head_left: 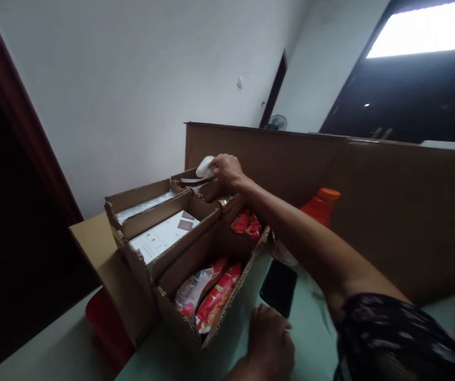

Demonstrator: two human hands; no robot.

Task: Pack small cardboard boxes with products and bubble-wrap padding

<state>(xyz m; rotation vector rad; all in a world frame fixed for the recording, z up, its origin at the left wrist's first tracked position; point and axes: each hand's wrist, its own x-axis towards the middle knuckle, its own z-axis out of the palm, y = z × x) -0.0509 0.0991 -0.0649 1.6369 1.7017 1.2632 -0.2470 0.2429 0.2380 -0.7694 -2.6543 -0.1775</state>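
Note:
My right hand (227, 168) is stretched over the back of a divided cardboard box (185, 243). Its fingers pinch a small, rounded white object (205, 167) above a rear compartment; what kind it is I cannot tell. My left hand (270, 338) rests closed on the table, fingers curled, just below a black phone (278, 287). In the box's front compartment lie a red packet (220, 299) and a pale pink-and-white packet (195, 290). Another section holds a white printed box (166, 234), and one holds clear plastic-wrapped material (145, 206). Red packets (247, 222) fill a right-hand compartment.
A tall cardboard panel (259, 151) stands behind the box. An orange bottle (320, 206) is partly hidden behind my right forearm. A red object (108, 323) sits under a cardboard flap (100, 254) at the left. The table (310, 344) is pale green.

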